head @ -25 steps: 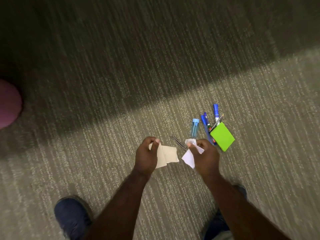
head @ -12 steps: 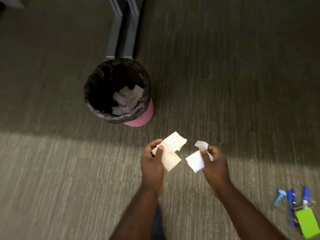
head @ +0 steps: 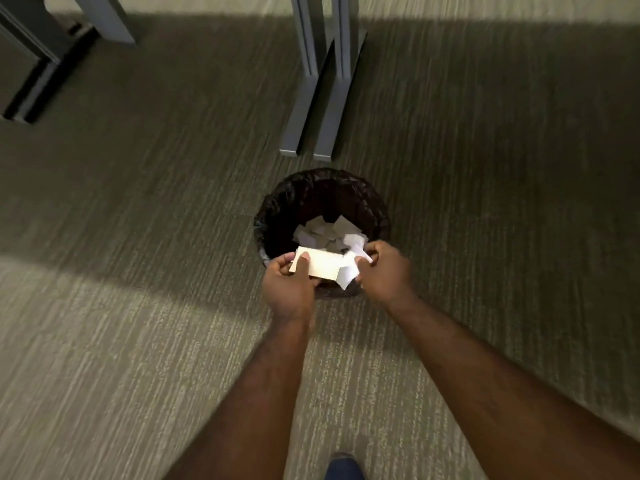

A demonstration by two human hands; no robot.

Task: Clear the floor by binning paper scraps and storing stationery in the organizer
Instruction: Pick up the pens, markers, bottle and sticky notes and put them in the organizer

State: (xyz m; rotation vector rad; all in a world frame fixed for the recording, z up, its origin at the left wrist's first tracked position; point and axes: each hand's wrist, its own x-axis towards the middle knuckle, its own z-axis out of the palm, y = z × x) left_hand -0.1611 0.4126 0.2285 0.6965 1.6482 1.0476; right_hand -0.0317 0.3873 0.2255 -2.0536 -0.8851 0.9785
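Observation:
A round bin [head: 277, 206] lined with a black bag stands on the carpet, with several white paper scraps [head: 325, 232] lying inside. My left hand [head: 287, 285] pinches a cream paper scrap [head: 320, 265] over the bin's near rim. My right hand [head: 384, 271] grips white paper scraps [head: 348, 271] right beside it, also above the near rim. The two hands' scraps touch or overlap. The stationery and the organizer are out of view.
Grey metal desk legs [head: 317, 98] stand just behind the bin. A dark cabinet base [head: 27, 71] sits at the far left, another grey leg [head: 104, 15] near it. My blue shoe [head: 344, 467] shows at the bottom edge. Carpet surrounds the bin.
I have turned away from the stationery and come up to the bin. Both hands carried their paper scraps forward and now hold them over the bin's near rim.

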